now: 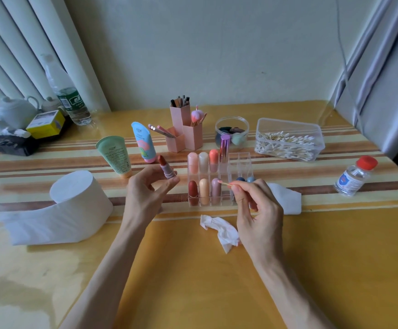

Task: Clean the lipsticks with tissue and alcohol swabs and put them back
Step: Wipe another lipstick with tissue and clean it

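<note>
Currently L hand grips lipstick near-upright, bullet up; R hand pinches swab, tip pointing left.

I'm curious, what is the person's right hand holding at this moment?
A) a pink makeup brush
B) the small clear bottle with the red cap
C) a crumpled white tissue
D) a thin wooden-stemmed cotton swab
D: the right hand pinches a thin wooden-stemmed cotton swab, tip aimed toward the uncapped brown-red lipstick that the left hand holds.

Glossy wooden table, clear plastic organizer, crumpled paper tissue.
</note>
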`<move>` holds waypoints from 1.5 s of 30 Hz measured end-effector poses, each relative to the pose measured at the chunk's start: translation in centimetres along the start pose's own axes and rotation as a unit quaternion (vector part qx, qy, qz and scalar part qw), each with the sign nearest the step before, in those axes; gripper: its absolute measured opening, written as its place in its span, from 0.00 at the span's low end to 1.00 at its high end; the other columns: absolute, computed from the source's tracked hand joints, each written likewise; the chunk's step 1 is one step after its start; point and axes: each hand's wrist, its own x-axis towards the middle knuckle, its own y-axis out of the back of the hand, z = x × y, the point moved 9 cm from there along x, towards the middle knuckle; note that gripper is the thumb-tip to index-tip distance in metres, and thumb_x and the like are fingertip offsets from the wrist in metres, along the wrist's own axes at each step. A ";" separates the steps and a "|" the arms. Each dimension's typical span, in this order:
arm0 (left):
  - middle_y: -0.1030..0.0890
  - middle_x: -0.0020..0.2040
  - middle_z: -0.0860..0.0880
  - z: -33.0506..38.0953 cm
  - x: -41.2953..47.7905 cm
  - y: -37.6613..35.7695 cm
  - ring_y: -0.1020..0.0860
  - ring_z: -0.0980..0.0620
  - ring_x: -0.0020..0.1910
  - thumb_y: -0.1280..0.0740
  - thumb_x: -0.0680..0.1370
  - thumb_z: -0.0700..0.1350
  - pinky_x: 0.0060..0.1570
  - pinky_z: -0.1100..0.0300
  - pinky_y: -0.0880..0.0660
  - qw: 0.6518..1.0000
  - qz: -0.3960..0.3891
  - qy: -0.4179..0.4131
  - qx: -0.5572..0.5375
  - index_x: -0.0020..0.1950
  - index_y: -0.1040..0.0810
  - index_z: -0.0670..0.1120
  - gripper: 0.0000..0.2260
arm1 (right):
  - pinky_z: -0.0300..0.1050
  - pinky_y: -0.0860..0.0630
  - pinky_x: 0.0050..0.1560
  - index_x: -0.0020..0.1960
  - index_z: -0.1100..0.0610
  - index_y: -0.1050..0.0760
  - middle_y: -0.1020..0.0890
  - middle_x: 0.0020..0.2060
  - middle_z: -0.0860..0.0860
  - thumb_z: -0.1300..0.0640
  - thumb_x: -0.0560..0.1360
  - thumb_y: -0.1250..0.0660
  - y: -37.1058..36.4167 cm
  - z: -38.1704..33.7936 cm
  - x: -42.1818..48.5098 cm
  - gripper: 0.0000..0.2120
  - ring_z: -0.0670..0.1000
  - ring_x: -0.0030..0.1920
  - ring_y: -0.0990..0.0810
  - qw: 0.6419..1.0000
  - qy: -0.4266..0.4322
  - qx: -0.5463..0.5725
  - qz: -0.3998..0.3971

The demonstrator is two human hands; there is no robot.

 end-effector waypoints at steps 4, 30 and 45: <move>0.13 0.47 0.61 -1.7 0.3 -0.9 0.23 0.66 0.30 0.22 0.75 0.48 0.36 0.59 0.27 0.999 -0.013 0.030 0.020 0.51 0.14 0.52 0.06 | 0.26 0.30 0.47 0.54 0.62 0.16 0.22 0.42 0.45 0.62 0.82 0.32 0.0 0.4 0.0 0.07 0.36 0.44 0.24 1.000 -0.013 0.002 0.003; 0.14 0.48 0.53 -2.9 -0.2 -2.0 0.15 0.53 0.48 0.19 0.71 0.42 0.52 0.51 0.16 0.998 -0.033 -0.026 0.041 0.62 0.19 0.49 0.21 | 0.27 0.29 0.46 0.53 0.61 0.16 0.21 0.42 0.46 0.63 0.82 0.32 -0.2 0.7 0.0 0.06 0.39 0.43 0.22 1.000 -0.022 0.001 -0.003; 0.17 0.58 0.51 -2.6 -1.1 -1.6 0.19 0.65 0.49 0.18 0.70 0.45 0.47 0.66 0.19 0.996 -0.043 -0.028 0.078 0.70 0.24 0.49 0.30 | 0.26 0.30 0.45 0.53 0.61 0.15 0.23 0.42 0.44 0.61 0.82 0.32 -0.3 0.4 0.0 0.07 0.37 0.43 0.24 1.000 -0.022 0.008 -0.006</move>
